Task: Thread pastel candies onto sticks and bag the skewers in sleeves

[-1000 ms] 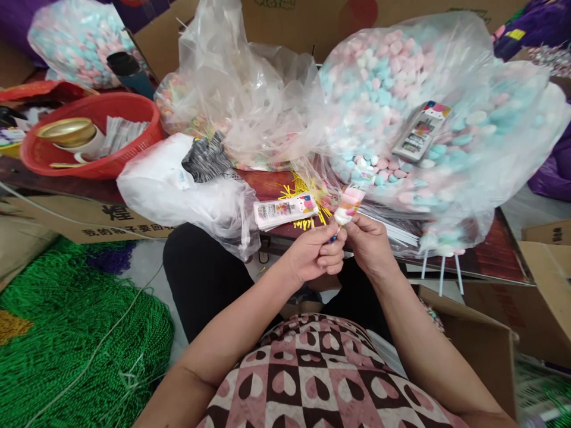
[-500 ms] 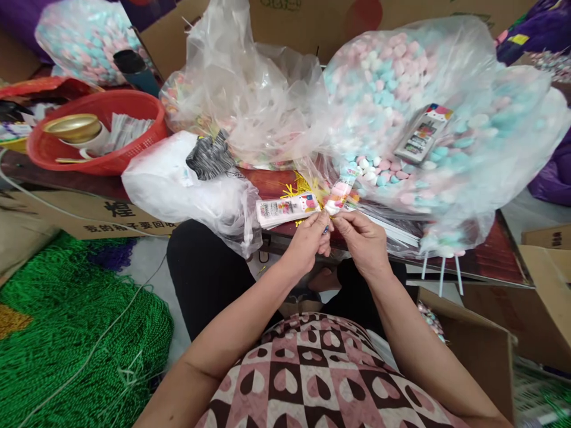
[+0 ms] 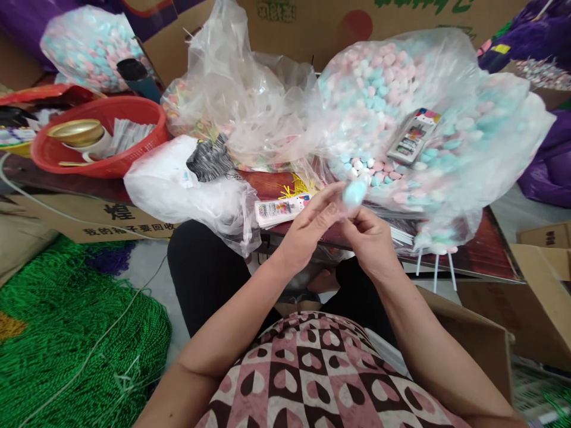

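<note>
My left hand (image 3: 307,229) and my right hand (image 3: 368,238) meet over the table's front edge, fingers pinched together around a small light-blue sweet (image 3: 355,191) in clear wrapping. Its lower part is hidden between my fingers. Just left of my hands lies a stack of printed white packets (image 3: 279,209) with yellow twist ties (image 3: 295,189) behind it. A large clear bag of pink, blue and white sweets (image 3: 401,107) bulges right behind my hands, with another printed packet (image 3: 414,135) lying on it.
A red basket (image 3: 98,139) holding a gold lid stands at the left, beside a white plastic bag (image 3: 178,184) and a crumpled clear bag (image 3: 241,101). Green string (image 3: 66,333) is heaped on the floor at the left. Cardboard boxes (image 3: 486,339) stand at the right.
The pink packet my fingers were pinching is gone from view; both hands have risen a little and now hold a light-blue sweet in clear wrapping.
</note>
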The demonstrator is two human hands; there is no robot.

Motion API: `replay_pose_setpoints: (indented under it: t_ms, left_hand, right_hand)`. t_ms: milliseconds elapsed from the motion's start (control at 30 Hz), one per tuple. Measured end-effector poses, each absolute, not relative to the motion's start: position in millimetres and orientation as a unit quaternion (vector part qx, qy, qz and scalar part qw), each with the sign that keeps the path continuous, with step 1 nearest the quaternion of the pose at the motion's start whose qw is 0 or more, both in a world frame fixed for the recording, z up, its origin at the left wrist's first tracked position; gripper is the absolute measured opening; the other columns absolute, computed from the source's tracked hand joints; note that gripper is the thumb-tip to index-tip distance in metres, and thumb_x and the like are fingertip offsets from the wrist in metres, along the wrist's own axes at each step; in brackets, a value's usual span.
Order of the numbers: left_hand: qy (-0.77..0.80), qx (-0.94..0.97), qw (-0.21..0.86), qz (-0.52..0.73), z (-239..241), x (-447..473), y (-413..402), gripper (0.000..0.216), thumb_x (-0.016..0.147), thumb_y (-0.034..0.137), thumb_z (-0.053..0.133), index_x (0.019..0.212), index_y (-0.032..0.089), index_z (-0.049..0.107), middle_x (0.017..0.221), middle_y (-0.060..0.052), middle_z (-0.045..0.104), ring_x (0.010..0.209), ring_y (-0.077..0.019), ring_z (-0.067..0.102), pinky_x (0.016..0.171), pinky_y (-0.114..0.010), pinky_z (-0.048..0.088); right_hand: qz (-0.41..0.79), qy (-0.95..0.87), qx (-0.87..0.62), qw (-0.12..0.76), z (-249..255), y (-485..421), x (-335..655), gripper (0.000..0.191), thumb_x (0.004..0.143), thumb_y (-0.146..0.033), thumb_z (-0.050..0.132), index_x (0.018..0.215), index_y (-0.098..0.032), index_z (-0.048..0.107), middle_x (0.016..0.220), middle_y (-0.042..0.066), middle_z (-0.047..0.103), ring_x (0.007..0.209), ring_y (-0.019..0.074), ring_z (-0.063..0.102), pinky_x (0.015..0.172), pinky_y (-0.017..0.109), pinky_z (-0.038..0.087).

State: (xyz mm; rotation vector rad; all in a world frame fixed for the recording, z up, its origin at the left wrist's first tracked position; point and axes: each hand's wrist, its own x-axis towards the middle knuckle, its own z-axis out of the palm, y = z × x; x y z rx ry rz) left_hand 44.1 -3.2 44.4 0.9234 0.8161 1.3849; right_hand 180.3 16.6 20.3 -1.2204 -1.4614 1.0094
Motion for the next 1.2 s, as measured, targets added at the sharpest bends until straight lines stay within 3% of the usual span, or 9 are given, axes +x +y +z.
replay_pose_setpoints:
  t_ms: [133,267,400,500,633,800,900,1000,1200]
  left_hand:
    - [0.343,0.472,0.583,0.566,59,39,-23,0.037,0.085,0.053,0.060,0.078,0.021,0.075,0.083,-0.008,0.069,0.097,-0.0233,0.063,0.087,-0.035,0.047]
    - [0.400,0.442,0.601,0.533,48,42,-16,0.047,0.089,0.057,0.053,0.076,0.018,0.075,0.066,-0.005,0.063,0.073,-0.0155,0.059,0.080,-0.029,0.046]
    - [0.372,0.288,0.692,0.547,44,33,4,0.059,0.087,0.068,0.044,0.079,0.016,0.071,0.053,0.000,0.049,0.051,-0.0102,0.046,0.056,-0.024,0.042]
    - [0.360,0.329,0.681,0.547,44,24,5,0.057,0.084,0.068,0.050,0.074,0.016,0.070,0.044,0.004,0.038,0.042,-0.0078,0.036,0.048,-0.023,0.034]
    - [0.402,0.418,0.673,0.460,29,27,-6,0.057,0.085,0.065,0.052,0.064,0.014,0.067,0.042,0.002,0.045,0.040,-0.0066,0.038,0.047,-0.023,0.032]
    - [0.381,0.381,0.700,0.470,19,37,-5,0.039,0.081,0.054,0.063,0.078,0.015,0.066,0.071,-0.002,0.065,0.056,-0.0078,0.053,0.058,-0.021,0.042]
    - [0.352,0.393,0.683,0.505,23,39,-4,0.025,0.075,0.031,0.073,0.095,0.017,0.067,0.094,-0.001,0.068,0.084,-0.0109,0.060,0.081,-0.022,0.047]
    - [0.362,0.436,0.665,0.487,21,48,-8,0.024,0.075,0.023,0.069,0.098,0.018,0.067,0.100,-0.003,0.066,0.092,-0.0143,0.060,0.087,-0.026,0.047]
    - [0.442,0.696,0.394,0.407,4,72,-20,0.018,0.080,0.023,0.065,0.097,0.019,0.070,0.113,-0.010,0.064,0.113,-0.0254,0.056,0.101,-0.040,0.042]
  right_hand:
    - [0.321,-0.591,-0.522,0.525,40,31,187,0.011,0.077,-0.029,0.066,0.070,-0.021,0.061,0.065,-0.002,0.061,0.058,0.0129,0.053,0.058,0.027,0.043]
    - [0.222,-0.635,-0.509,0.537,64,26,185,0.010,0.079,-0.025,0.064,0.069,-0.022,0.063,0.066,0.000,0.063,0.060,0.0136,0.054,0.060,0.028,0.043]
    - [0.234,-0.721,-0.475,0.448,58,8,179,0.013,0.078,-0.020,0.060,0.065,-0.021,0.061,0.060,-0.002,0.059,0.055,0.0118,0.051,0.056,0.026,0.040]
    - [0.272,-0.709,-0.488,0.431,43,6,181,0.014,0.079,-0.023,0.060,0.066,-0.020,0.061,0.060,-0.002,0.059,0.054,0.0110,0.049,0.055,0.025,0.039]
    - [0.278,-0.669,-0.515,0.458,40,8,184,0.012,0.080,-0.027,0.062,0.070,-0.020,0.065,0.066,-0.001,0.064,0.058,0.0120,0.053,0.057,0.025,0.041]
    - [0.375,-0.636,-0.494,0.460,38,1,185,0.012,0.078,-0.030,0.068,0.070,-0.021,0.066,0.065,-0.001,0.065,0.059,0.0136,0.056,0.060,0.027,0.046]
    - [0.479,-0.572,-0.457,0.485,24,-2,194,0.017,0.074,-0.036,0.074,0.069,-0.022,0.066,0.075,0.001,0.067,0.069,0.0159,0.060,0.068,0.030,0.050]
    - [0.567,-0.504,-0.433,0.487,13,-5,208,0.024,0.071,-0.039,0.077,0.064,-0.021,0.063,0.086,0.002,0.068,0.073,0.0165,0.062,0.068,0.030,0.050]
    - [0.696,-0.385,-0.451,0.405,-4,-29,237,0.028,0.078,-0.048,0.070,0.081,-0.022,0.061,0.053,-0.005,0.052,0.038,0.0080,0.034,0.043,0.025,0.035]
